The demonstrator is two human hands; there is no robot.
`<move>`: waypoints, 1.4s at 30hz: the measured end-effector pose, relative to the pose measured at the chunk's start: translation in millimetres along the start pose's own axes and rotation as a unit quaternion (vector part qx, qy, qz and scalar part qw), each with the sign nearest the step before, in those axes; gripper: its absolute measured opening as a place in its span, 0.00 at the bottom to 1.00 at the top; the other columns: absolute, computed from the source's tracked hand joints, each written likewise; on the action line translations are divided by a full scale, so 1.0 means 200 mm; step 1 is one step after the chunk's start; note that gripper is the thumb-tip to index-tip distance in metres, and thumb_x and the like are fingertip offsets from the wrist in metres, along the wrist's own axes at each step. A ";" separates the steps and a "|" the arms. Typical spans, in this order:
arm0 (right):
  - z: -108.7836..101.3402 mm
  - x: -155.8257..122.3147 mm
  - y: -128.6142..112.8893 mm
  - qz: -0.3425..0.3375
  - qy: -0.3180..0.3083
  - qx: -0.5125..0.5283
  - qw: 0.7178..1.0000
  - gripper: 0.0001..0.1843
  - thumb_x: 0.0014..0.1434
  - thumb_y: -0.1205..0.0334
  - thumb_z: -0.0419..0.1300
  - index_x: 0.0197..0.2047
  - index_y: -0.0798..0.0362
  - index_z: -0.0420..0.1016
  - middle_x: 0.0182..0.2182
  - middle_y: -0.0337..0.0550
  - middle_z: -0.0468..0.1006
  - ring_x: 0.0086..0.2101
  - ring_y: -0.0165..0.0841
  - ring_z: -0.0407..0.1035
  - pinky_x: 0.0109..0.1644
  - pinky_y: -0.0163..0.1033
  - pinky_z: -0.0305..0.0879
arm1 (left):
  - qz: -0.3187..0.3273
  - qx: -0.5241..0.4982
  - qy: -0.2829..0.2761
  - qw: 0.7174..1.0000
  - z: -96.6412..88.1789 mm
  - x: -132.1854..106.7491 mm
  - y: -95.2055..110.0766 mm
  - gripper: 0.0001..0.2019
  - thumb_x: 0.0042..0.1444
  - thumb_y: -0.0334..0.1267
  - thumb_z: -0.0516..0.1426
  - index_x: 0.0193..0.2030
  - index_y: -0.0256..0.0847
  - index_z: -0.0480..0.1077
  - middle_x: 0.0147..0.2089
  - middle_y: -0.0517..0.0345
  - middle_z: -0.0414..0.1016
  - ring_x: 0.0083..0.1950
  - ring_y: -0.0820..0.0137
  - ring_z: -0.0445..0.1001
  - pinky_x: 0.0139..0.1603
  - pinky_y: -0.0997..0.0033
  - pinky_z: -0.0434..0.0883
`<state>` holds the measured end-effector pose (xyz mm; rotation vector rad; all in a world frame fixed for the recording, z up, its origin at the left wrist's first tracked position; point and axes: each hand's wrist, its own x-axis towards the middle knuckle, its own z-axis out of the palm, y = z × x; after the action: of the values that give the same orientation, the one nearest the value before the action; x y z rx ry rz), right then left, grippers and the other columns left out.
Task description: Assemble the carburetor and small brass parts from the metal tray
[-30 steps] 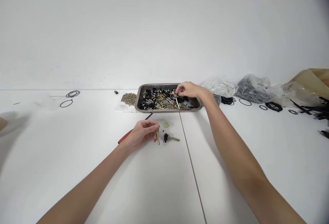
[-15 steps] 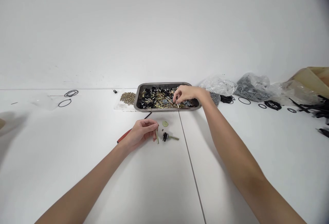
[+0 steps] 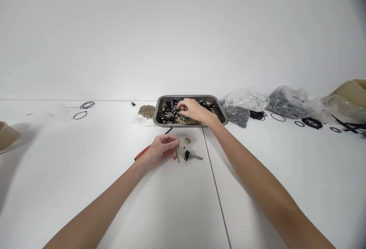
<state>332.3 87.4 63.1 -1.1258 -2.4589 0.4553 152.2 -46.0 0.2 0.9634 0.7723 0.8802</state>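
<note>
My left hand [image 3: 164,149] pinches a thin brass-coloured rod [image 3: 177,155] between thumb and fingers, just above the table. Over the metal tray [image 3: 156,108], my right hand [image 3: 191,108] has its fingers curled among the loose parts; whatever they grip, if anything, is hidden. Black fittings, brass-coloured rods and small metal pieces fill the tray. Right of my left hand lie a black fitting with a rod [image 3: 188,155] and a round yellowish disc [image 3: 187,141]. A red-handled tool [image 3: 141,153] with a dark bent shaft lies partly under the left hand.
A pile of small brass-coloured pieces [image 3: 146,111] lies left of the tray. Plastic bags of grey parts [image 3: 237,116] and black rings [image 3: 312,122] line the wall on the right. More black rings [image 3: 87,105] lie at the left. A seam [image 3: 215,182] crosses the table.
My right hand has moved left across the tray, from its right side to nearer the middle. The left hand still holds the rod. The view has shifted slightly.
</note>
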 end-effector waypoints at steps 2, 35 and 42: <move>0.10 0.02 -0.05 -0.060 -0.002 0.010 0.998 0.11 0.57 0.67 0.61 0.45 0.55 0.76 0.42 0.46 0.72 0.41 0.33 0.67 0.46 0.36 0.62 | 0.003 -0.002 -0.002 1.000 0.00 0.00 0.00 0.12 0.53 0.40 0.65 0.35 0.33 0.69 0.26 0.57 0.69 0.24 0.74 0.70 0.27 0.72 0.71; 0.23 0.18 -0.16 -0.098 -0.094 -0.010 0.991 0.09 0.59 0.72 0.56 0.37 0.54 0.77 0.42 0.46 0.76 0.46 0.37 0.65 0.50 0.37 0.59 | 0.001 -0.017 0.001 1.000 0.01 0.00 0.02 0.13 0.52 0.42 0.65 0.33 0.33 0.69 0.27 0.56 0.69 0.25 0.73 0.70 0.28 0.69 0.70; 0.24 0.19 -0.14 -0.088 -0.082 -0.048 0.992 0.11 0.59 0.71 0.56 0.39 0.53 0.79 0.44 0.47 0.74 0.46 0.38 0.65 0.50 0.39 0.58 | 0.001 -0.020 -0.004 1.000 0.00 0.00 0.00 0.13 0.52 0.41 0.65 0.34 0.33 0.70 0.24 0.56 0.69 0.24 0.72 0.70 0.28 0.69 0.70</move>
<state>269.0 92.5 43.0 -0.9275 -2.7209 0.3944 153.1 -45.4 1.1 0.9324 0.7450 0.8889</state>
